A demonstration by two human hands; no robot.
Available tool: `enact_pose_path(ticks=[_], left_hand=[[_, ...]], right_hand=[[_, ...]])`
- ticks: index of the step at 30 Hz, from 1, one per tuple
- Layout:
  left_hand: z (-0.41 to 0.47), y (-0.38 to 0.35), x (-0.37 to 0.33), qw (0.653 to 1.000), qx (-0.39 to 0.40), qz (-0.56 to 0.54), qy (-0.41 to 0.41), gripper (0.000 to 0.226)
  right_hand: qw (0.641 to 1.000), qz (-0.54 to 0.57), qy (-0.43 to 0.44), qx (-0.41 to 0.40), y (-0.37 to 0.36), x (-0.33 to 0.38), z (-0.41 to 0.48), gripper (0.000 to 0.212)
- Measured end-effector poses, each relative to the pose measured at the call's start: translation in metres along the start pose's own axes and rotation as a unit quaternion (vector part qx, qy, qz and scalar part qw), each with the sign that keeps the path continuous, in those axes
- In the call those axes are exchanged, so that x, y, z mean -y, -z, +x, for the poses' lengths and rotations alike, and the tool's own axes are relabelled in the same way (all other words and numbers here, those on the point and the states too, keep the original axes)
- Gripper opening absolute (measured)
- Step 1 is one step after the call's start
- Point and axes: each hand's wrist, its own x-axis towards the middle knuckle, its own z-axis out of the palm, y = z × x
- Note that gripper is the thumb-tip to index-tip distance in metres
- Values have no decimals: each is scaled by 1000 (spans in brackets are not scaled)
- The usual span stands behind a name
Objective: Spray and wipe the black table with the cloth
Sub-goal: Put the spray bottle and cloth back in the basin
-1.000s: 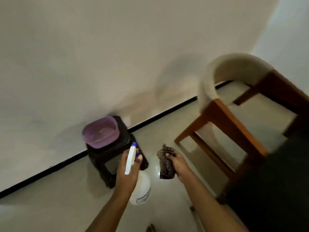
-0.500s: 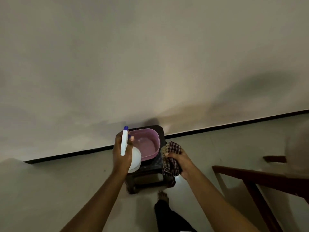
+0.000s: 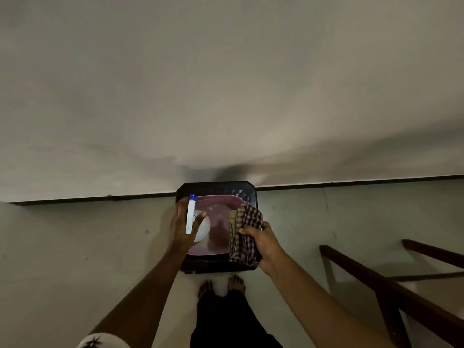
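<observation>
Hands hover over a small black table (image 3: 216, 188) that stands against the wall (image 3: 226, 96), seen from a head camera looking down. The left hand (image 3: 182, 229) is wrapped around a white spray bottle (image 3: 190, 219) with a blue tip, its nozzle pointing toward the wall. The right hand (image 3: 263, 241) clutches a bunched checked cloth (image 3: 244, 232) above the table's near right corner. The two hands are apart. A pink basin (image 3: 216, 197) sits on the table and covers most of its top; only the far edge and corners show. Bare feet (image 3: 221, 285) stand just in front, and a dark wooden frame (image 3: 371, 277) lies to the right. I judge the spraying has not yet begun. To do it well, I would first move the basin off, though both hands are full, then tilt the nozzle down at the bare top and mist lightly before wiping.
</observation>
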Motion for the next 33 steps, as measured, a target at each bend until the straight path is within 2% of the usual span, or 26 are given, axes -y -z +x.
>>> enact_pose_path(ticks=[4,6,8,10,12,13,14,17,20,22,24,25,28,31,32,33], left_hand=[[2,2,40,985,88,141,38,82],[0,7,41,975,121,180,56,89],[-6,18,37,967,119,217,54,96],[-19,38,30,967,64,245,40,94],[-43,57,12,976,-23,211,47,80],[-56,63,-7,982,-39,182,34,70],[-67,64,-26,990,-28,141,16,61],[-78,55,-80,994,95,-10,45,37],[-72,40,-106,988,85,-98,81,22],[-65,36,-123,954,143,-209,163,32],[-60,33,-135,890,213,-322,243,39],[-57,33,-135,867,224,-359,262,42],[-43,45,-129,818,198,-437,316,47],[-32,49,-110,756,170,-480,411,54],[-31,47,-107,734,167,-497,432,55],[-31,44,-104,720,165,-509,443,54]], right_hand=[[999,6,-47,16,-9,-5,14,52],[998,3,-62,28,-13,-6,14,50],[997,-4,-68,35,-18,-5,10,49],[997,-19,-62,39,-23,-3,6,52],[997,-38,-50,47,-28,3,-3,46],[996,-43,-48,55,-30,7,-8,41],[996,-46,-48,65,-31,10,-15,36],[992,-54,-45,108,-31,19,-35,31],[993,-55,0,106,-35,27,-53,29],[989,-94,60,94,-43,29,-66,26],[975,-170,92,108,-56,31,-82,30],[969,-197,93,118,-58,31,-87,34],[972,-176,126,90,-58,46,-101,30],[975,-134,176,-30,-43,58,-97,22],[982,-117,149,-27,-38,57,-93,25],[991,-99,93,11,-34,54,-90,30]])
